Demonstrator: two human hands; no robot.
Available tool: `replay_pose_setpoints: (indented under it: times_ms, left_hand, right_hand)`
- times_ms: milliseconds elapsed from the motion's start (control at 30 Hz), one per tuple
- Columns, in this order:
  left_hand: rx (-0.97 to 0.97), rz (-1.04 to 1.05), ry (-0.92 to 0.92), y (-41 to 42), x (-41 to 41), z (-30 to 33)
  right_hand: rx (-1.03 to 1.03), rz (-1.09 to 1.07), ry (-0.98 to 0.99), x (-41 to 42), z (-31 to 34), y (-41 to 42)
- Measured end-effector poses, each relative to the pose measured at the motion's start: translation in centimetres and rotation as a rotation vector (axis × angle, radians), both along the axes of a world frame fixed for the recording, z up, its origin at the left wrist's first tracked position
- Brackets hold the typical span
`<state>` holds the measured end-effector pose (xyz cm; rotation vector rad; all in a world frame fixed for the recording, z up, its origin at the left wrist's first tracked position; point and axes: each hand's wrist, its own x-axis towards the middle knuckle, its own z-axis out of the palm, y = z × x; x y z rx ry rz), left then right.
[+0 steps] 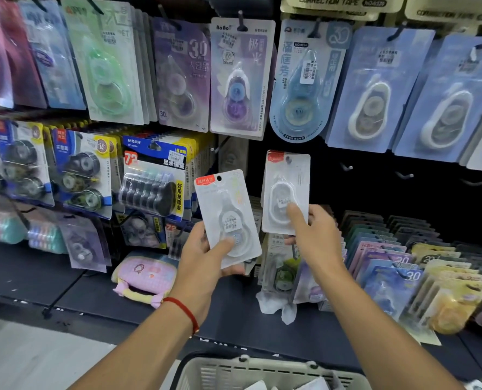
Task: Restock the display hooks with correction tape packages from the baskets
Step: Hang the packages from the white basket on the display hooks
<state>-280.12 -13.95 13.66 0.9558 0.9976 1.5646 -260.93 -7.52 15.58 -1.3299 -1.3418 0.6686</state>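
My left hand (206, 257) grips the lower end of a white correction tape package (226, 215) with a red label, tilted a little to the left. My right hand (314, 235) pinches a second white package (286, 190) by its lower edge and holds it upright against the dark display wall. That package's top hole lies level with a row of bare hooks (347, 166) to its right. Whether it hangs on a hook I cannot tell. A pale plastic basket (220, 372) sits below my arms at the bottom edge.
Hung correction tape packages (238, 77) fill the rows above and to the left. More bare hooks (406, 175) stick out at mid right. Stacked packages (397, 277) lean on the dark shelf at right. A pink pouch (147, 274) lies on the shelf at left.
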Motion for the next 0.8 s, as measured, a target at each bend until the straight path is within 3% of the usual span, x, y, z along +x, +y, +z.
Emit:
replay_pose_setpoints:
  times_ms: [133, 300, 400, 500, 600, 800]
  left_hand:
    - [0.014, 0.007, 0.051, 0.4, 0.3, -0.4]
    - [0.072, -0.063, 0.082, 0.2, 0.9, -0.6]
    - [0.117, -0.098, 0.061, 0.0, 1.3, -0.3]
    - [0.136, -0.119, 0.043, -0.4, 1.6, 0.1]
    - [0.136, -0.156, 0.062, -0.5, 2.0, 0.1]
    - [0.111, -0.18, 0.164, -0.4, 3.3, -0.2]
  right_hand:
    - [-0.202, -0.075, -0.268, 0.6, -0.4, 0.8]
    - [-0.126, 0.431, -0.044, 0.2, 0.3, -0.7]
    - [-0.084, 0.497, 0.108, 0.5, 1.2, -1.6]
    - [-0.06, 0.562, 0.062, 1.1, 1.3, -2.1]
    - [-0.034, 0.544, 0.07, 1.0, 0.6, -2.3]
    - [0.004, 0.293, 0.197, 0.9, 0.2, -1.7]
